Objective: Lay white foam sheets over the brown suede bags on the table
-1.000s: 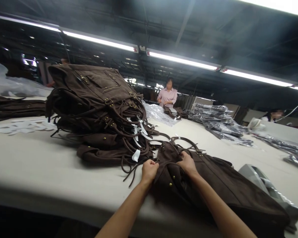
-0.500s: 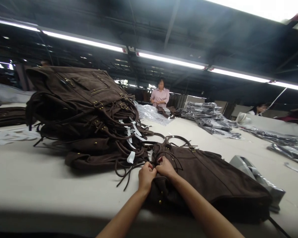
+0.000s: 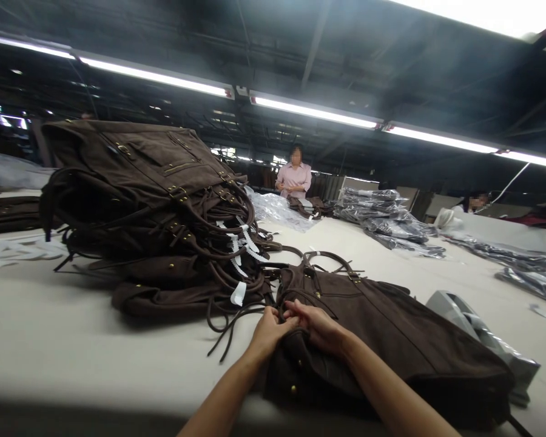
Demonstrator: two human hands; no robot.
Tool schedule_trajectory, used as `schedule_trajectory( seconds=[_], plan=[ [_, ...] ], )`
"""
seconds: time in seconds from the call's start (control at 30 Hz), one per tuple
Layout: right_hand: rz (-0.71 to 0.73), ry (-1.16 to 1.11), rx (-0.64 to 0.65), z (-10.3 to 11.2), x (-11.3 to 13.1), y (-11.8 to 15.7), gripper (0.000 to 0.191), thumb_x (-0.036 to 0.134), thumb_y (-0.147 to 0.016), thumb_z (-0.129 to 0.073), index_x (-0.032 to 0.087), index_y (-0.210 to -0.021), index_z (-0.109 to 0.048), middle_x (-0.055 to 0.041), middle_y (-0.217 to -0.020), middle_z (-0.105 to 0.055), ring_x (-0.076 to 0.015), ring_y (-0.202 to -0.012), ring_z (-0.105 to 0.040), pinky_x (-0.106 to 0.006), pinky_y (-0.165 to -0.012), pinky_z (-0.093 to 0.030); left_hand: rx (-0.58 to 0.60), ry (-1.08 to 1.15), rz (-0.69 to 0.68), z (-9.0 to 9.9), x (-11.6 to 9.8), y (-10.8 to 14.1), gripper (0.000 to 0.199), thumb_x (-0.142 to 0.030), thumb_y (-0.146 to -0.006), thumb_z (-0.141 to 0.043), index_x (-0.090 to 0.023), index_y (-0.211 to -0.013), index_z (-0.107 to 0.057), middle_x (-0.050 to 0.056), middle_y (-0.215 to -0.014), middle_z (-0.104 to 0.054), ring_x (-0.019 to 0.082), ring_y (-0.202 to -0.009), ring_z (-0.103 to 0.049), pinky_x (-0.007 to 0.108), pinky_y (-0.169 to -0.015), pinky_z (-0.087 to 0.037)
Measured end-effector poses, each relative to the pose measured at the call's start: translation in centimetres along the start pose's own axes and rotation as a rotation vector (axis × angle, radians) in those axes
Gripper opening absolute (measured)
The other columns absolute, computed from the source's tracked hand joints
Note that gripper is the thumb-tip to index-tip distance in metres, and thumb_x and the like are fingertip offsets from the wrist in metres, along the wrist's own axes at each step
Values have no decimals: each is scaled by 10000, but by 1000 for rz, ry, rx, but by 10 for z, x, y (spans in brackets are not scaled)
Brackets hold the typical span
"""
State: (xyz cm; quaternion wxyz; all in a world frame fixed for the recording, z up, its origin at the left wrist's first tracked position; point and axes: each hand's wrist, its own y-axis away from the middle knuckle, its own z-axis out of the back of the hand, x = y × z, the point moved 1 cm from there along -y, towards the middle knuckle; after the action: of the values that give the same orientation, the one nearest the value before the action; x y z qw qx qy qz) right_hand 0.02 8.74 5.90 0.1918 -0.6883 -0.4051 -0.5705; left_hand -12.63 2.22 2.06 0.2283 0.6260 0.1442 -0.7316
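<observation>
A dark brown handbag (image 3: 391, 328) lies on its side on the pale table in front of me, its round handles toward the far side. At its near left corner my left hand (image 3: 269, 331) and my right hand (image 3: 316, 325) meet, fingers closed on the bag's edge. Whether they pinch fabric or a thin cord there is hidden by the fingers. Loose brown cords (image 3: 227, 334) trail out to the left of my left hand. Close by on the left rises a pile of similar brown bags (image 3: 150, 164), with white paper strips (image 3: 239, 294) around their handles.
A grey tape dispenser (image 3: 477, 334) stands behind the bag on the right. Plastic-wrapped packages (image 3: 373, 215) are stacked farther back. Across the table a person in a pink shirt (image 3: 295, 177) stands by clear plastic sheeting (image 3: 273, 206). White strips (image 3: 22, 250) lie at left.
My right hand has turned and lowered slightly, its fingers now stretching farther over toward my left hand. The bag's near right end sits a little lower and farther right in view.
</observation>
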Motion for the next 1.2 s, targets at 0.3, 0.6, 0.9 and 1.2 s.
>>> schedule_trajectory(
  seconds=[0.3,0.6,0.9,1.2],
  plan=[
    [451,1781,-238,6,76,-18,380,28,-743,-445,174,-981,-703,-103,-989,-694,-226,-979,-608,-324,-851,-437,-29,-154,36,1,-5,-10,184,-241,-668,-673,-201,-712,-498,-49,-579,-502,149,-596,-503,246,-565,-322],
    [698,2058,442,19,71,-106,302,41,-716,-507,204,-854,-720,-49,-1033,-700,-215,-1162,-508,-345,-1009,-342,-34,-258,42,8,-23,2,155,-164,-750,-482,-218,-608,-449,-28,-588,-502,154,-645,-478,253,-592,-286],
    [608,2078,234,30,39,-121,186,58,-747,-507,145,-733,-671,-84,-719,-666,-198,-767,-572,-311,-766,-364,-15,-273,42,5,-22,6,161,-154,-725,-524,-221,-618,-425,-56,-549,-440,134,-594,-422,261,-570,-247],
    [682,1992,-87,24,28,-112,259,19,-812,-438,150,-758,-654,-63,-807,-662,-185,-842,-537,-302,-859,-331,-33,-219,10,3,-12,5,207,-122,-688,-552,-231,-820,-437,-88,-544,-438,137,-582,-478,237,-573,-311]
  ],
)
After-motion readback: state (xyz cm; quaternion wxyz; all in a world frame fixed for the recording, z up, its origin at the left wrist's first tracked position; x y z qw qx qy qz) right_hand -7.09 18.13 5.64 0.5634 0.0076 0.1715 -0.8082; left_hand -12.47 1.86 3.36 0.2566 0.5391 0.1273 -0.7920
